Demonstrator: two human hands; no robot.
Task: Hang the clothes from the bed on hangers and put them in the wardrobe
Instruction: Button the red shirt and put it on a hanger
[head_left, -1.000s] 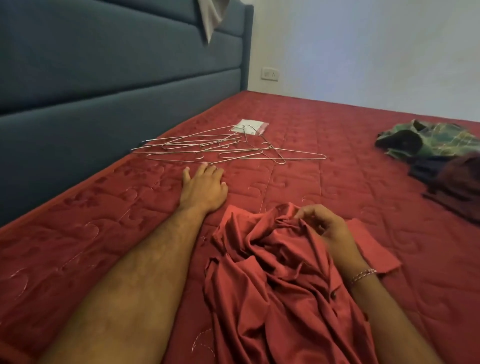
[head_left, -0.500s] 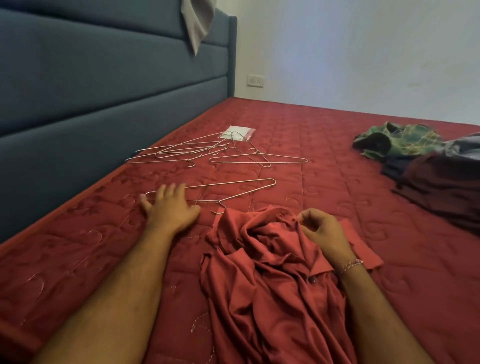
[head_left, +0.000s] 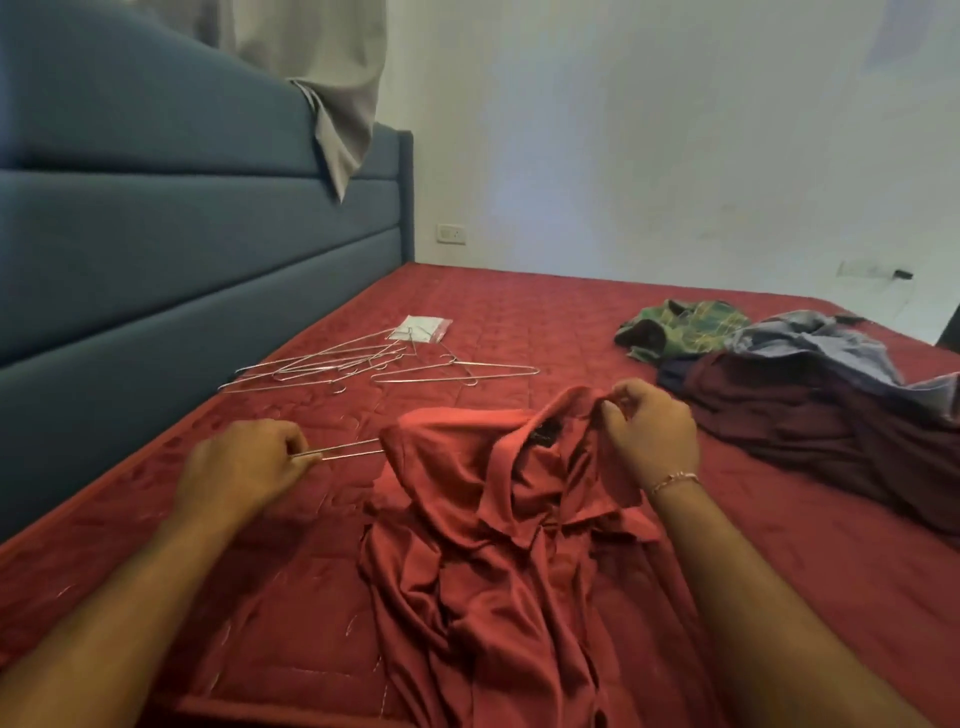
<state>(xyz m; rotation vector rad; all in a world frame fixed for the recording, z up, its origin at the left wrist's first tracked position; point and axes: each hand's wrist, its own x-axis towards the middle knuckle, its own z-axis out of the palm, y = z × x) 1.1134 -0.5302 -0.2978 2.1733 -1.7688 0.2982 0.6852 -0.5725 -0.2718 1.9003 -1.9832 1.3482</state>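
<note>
While spare hangers (head_left: 363, 364) lay near the headboard (head_left: 156, 270) and a heap of clothes (head_left: 810, 395) sat at the right of the bed (head_left: 519, 322), the red shirt (head_left: 493, 545) lay crumpled in front. The left hand (head_left: 239, 467) pinched the end of a wire hanger (head_left: 348, 451) whose far part was hidden inside the shirt; the right hand (head_left: 649, 431) gripped the shirt's collar, lifted off the bed.
</note>
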